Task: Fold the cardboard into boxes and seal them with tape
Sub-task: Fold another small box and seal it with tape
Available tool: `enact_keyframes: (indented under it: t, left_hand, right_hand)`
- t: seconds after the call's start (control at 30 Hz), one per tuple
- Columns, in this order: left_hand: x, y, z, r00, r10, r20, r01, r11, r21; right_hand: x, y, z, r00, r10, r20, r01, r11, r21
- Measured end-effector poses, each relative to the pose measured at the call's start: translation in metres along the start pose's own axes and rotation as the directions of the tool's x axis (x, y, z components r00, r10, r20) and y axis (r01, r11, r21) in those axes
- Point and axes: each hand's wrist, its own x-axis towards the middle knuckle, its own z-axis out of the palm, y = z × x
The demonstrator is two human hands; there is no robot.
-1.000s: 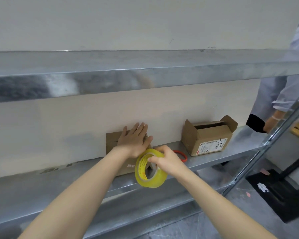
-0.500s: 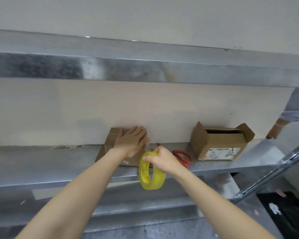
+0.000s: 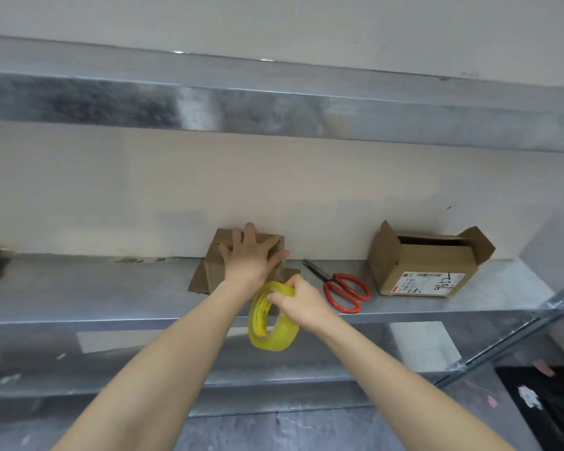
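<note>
A small brown cardboard box (image 3: 209,275) sits on the metal shelf (image 3: 95,294) against the wall, its flaps spread out at the sides. My left hand (image 3: 251,255) lies flat on its top with straight fingers, pressing the flaps down. My right hand (image 3: 298,301) grips a yellow roll of tape (image 3: 271,323) at the box's front right, in front of the shelf edge. A strip of tape runs from the roll up to the box beside my left thumb.
Red-handled scissors (image 3: 342,289) lie on the shelf to the right of the box. Further right stands a second cardboard box (image 3: 427,265) with open top flaps and a label. An upper shelf (image 3: 274,109) spans overhead. A dark mat (image 3: 547,405) lies on the floor.
The view has tilted so the scissors are fully visible and the person at right is out of sight. My right hand with the tape roll has shifted slightly down and toward me.
</note>
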Motion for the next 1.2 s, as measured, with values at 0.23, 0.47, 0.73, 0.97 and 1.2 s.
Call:
enact_keyframes:
  t: [0.23, 0.47, 0.73, 0.97, 1.2]
  left_hand:
    - [-0.007, 0.002, 0.003, 0.990, 0.038, -0.135, -0.038, 0.999, 0.002]
    - [-0.012, 0.002, -0.006, 0.992, 0.081, -0.092, -0.086, 0.995, -0.055]
    - [-0.020, 0.002, -0.014, 0.998, 0.063, -0.010, -0.063, 0.996, -0.071]
    - [-0.032, 0.013, -0.021, 0.996, 0.079, -0.049, -0.071, 0.986, 0.151]
    - [-0.042, 0.014, -0.029, 0.976, -0.025, 0.215, 0.034, 0.999, -0.041]
  right_hand:
    - [0.002, 0.004, 0.006, 1.000, 0.005, 0.002, -0.005, 0.999, -0.054]
    - [0.007, 0.009, 0.016, 0.998, -0.056, 0.027, 0.053, 0.993, 0.105]
    - [0.011, 0.016, 0.015, 0.982, -0.064, 0.180, 0.027, 0.979, 0.200]
    - [0.008, 0.016, -0.002, 0.947, -0.092, 0.308, 0.003, 0.961, 0.276]
    - [0.015, 0.016, -0.012, 0.937, -0.147, 0.316, 0.062, 0.963, 0.263]
